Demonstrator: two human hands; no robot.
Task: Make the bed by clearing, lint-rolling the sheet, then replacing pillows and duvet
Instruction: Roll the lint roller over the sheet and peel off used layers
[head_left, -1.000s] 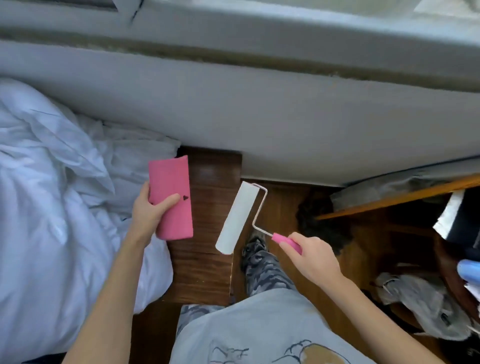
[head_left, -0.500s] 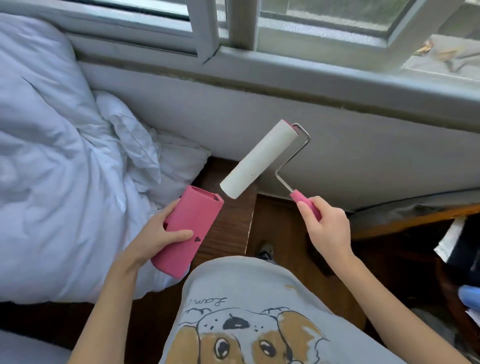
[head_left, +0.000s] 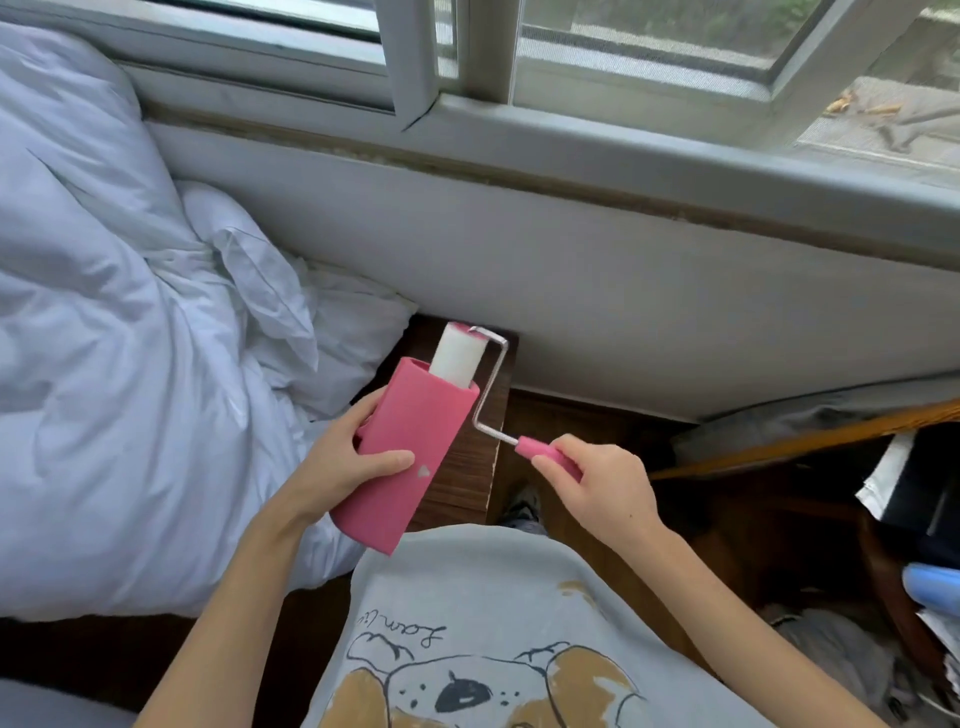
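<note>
Roller's gone into the pink cover (head_left: 410, 447) now, only the white lint roller (head_left: 457, 353) top poking out. Left hand (head_left: 343, 462) wraps the cover, right hand (head_left: 597, 483) pinches the pink handle (head_left: 545, 452). Rumpled white duvet (head_left: 130, 364) heaped beside, window sill (head_left: 623, 171) beyond.

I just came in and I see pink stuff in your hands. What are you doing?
The left hand holds a pink cover, and the right hand grips the pink handle of a lint roller. Most of the white roll is inside the cover, with only its top sticking out. A rumpled white duvet lies piled on the bed beside the window wall.
</note>
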